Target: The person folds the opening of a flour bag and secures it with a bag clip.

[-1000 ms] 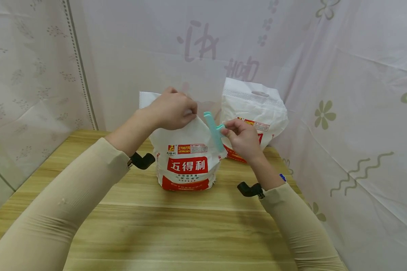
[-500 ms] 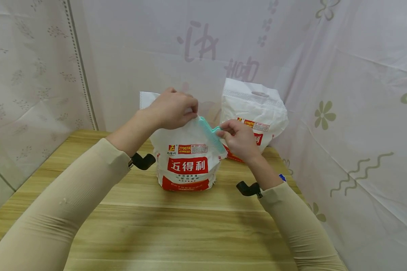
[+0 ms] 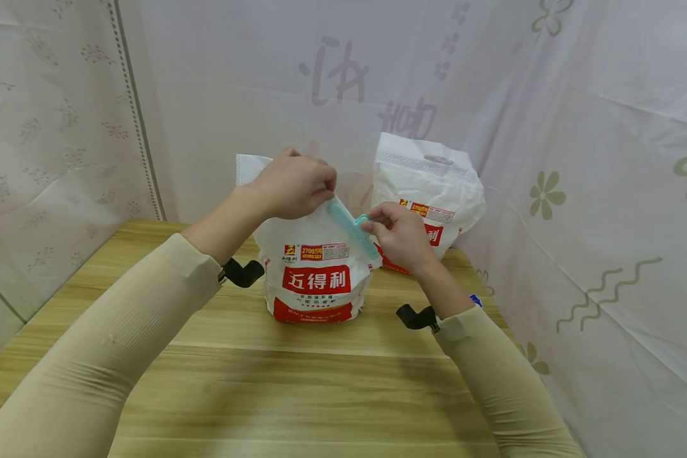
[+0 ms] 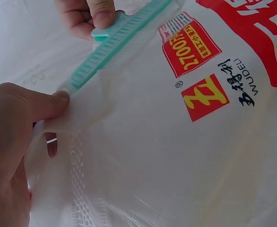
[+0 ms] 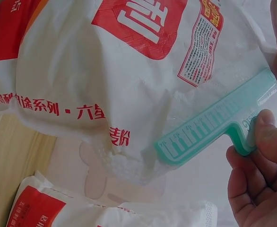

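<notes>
A white flour bag [image 3: 316,280] with red print stands upright on the wooden table. At its top my left hand [image 3: 298,184] pinches the folded edge between thumb and fingers. My right hand [image 3: 401,232] pinches the handle of a mint-green bag clip [image 3: 352,230]. The clip's long bar lies slanted along the bag's upper right edge, its upper end close to my left thumb. In the right wrist view the clip [image 5: 214,120] overlaps the bag's edge, with thumb and fingers on its handle. The left wrist view shows the bag's folded corner [image 4: 84,101] under my left thumb.
A second white flour bag [image 3: 429,172] with a handle slot stands behind, to the right. Patterned curtains [image 3: 217,95] hang around the back and sides of the wooden table [image 3: 252,394]. Each wrist carries a black camera mount [image 3: 243,273].
The right hand has moved the clip left and onto the bag's slanted upper edge; its upper end stood away from the bag before. The left hand keeps its grip almost unmoved.
</notes>
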Tool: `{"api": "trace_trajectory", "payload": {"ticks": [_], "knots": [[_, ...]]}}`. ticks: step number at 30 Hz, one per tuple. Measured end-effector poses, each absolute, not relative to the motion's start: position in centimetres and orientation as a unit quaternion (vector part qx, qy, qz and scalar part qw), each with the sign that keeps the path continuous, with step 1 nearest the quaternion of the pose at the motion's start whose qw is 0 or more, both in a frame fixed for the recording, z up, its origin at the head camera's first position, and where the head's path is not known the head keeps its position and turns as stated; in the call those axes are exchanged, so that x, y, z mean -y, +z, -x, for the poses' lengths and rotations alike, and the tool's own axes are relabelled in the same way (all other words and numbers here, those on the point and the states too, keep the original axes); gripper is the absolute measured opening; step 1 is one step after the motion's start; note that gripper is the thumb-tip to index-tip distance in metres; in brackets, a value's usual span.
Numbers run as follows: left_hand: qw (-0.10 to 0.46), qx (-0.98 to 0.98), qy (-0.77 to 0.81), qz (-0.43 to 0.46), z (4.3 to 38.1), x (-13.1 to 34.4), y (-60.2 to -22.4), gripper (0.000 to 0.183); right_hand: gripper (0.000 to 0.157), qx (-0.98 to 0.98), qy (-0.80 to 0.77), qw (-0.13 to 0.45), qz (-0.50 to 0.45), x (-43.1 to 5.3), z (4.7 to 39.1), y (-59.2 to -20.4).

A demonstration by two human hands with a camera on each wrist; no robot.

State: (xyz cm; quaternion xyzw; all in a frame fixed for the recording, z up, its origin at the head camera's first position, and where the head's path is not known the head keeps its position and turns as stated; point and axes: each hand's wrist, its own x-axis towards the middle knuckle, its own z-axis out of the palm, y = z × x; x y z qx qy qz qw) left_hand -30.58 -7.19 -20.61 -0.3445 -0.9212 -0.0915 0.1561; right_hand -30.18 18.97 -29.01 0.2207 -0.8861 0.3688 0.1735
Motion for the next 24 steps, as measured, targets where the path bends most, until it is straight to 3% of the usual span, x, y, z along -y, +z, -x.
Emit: {"api": "trace_trajectory", "payload": {"ticks": [17,24], "knots": [[0.162,0.920,-0.096,0.343,30.69,7.13,-20.72,0.015,0.009,0.882,0.387,0.164,-0.214,-18.92,30.37,-29.01],[0.164,0.919,-0.096,0.344,30.53,7.11,-20.81,0.014,0.017,0.881,0.393,0.146,-0.219,-19.36,30.43,-29.17]]}}
